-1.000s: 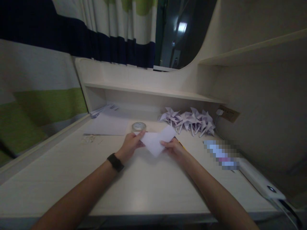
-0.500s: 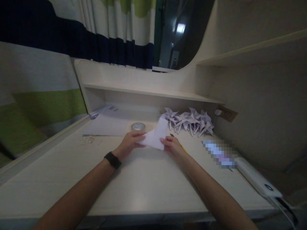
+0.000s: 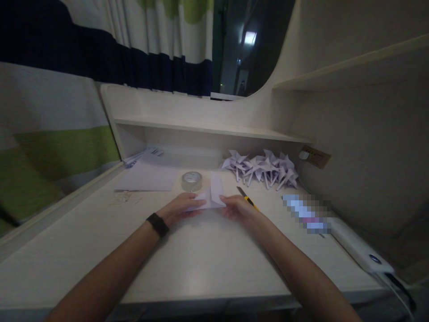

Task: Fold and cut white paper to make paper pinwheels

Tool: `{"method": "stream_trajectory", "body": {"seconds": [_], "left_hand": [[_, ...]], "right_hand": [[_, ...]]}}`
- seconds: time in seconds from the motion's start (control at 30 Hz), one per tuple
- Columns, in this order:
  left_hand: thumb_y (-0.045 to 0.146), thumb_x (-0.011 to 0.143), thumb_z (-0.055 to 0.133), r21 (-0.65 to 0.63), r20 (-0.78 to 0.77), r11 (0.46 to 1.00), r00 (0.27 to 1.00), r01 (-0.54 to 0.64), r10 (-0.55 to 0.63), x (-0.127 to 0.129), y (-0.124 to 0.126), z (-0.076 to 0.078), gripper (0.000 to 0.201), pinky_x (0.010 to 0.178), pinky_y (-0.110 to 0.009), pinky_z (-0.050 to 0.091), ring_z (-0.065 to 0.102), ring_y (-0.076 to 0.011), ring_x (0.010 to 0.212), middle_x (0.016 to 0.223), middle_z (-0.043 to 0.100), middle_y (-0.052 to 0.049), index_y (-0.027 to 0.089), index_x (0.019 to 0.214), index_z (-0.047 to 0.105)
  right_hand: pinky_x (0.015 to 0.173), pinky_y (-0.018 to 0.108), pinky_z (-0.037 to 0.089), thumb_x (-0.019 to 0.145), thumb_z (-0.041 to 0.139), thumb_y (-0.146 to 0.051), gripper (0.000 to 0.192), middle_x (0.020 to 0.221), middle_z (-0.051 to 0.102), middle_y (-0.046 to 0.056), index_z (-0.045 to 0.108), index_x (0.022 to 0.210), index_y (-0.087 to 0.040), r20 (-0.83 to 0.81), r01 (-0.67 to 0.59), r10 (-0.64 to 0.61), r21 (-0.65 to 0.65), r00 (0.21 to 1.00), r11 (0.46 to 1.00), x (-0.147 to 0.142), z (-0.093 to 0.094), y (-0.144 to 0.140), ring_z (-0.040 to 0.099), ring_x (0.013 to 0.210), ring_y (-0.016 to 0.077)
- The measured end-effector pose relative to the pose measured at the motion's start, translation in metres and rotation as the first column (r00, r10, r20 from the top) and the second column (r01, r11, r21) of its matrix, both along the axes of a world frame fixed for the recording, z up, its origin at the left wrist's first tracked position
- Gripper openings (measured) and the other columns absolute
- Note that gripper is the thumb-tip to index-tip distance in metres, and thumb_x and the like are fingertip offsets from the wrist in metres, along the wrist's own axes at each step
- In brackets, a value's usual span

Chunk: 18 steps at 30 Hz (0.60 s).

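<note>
Pale desk (image 3: 201, 268) bare toward its near edge, left hand (image 3: 179, 207) and right hand (image 3: 238, 207) pinching folded paper (image 3: 212, 197)

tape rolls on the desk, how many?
1. The tape roll stands on the desk, just beyond the left hand and left of the folded paper. Others may be hidden.

You have one view only, from the camera on your head. It looks forward and down along both forearms onto the desk (image 3: 201, 264), close over its near edge, and faces the low shelf (image 3: 208, 127) and curtain (image 3: 100, 58) behind.
</note>
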<state>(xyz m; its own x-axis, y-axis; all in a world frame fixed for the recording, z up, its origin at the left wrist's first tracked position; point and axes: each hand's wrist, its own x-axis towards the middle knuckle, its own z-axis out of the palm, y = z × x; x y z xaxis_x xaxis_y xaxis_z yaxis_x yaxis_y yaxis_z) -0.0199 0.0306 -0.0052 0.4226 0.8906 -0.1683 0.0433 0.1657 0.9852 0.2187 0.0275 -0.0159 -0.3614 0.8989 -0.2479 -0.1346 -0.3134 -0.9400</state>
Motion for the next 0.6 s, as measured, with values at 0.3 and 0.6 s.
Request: {"method": "stream_trajectory", "body": {"seconds": [0.3, 0.6], "left_hand": [[0.027, 0.065, 0.083, -0.049, 0.116, 0.995, 0.99, 0.088, -0.082, 0.004, -0.003, 0.002, 0.038, 0.075, -0.024, 0.051, 0.063, -0.0135, 0.08, 0.098, 0.066, -0.009, 0.013, 0.096, 0.067], [0.025, 0.064, 0.083, -0.038, 0.114, 0.998, 0.992, 0.059, -0.054, 0.009, -0.01, 0.011, 0.038, 0.08, -0.031, 0.053, 0.064, -0.0167, 0.082, 0.095, 0.065, -0.008, 0.016, 0.096, 0.065]], "right_hand": [[0.038, 0.017, 0.042, 0.08, 0.07, -0.043, 0.032, 0.061, 0.07, 0.008, 0.063, 0.075, -0.013, -0.066, -0.067, 0.066, -0.021, 0.996, 0.998, 0.005, 0.007, -0.002, 0.061, 0.045, 0.0114], [0.043, 0.018, 0.047, 0.077, 0.074, -0.034, 0.023, 0.059, 0.068, 0.005, 0.066, 0.075, -0.012, -0.126, -0.015, 0.022, 0.057, 0.992, 0.998, 0.008, 0.002, 0.0, 0.059, 0.044, 0.01]]}}
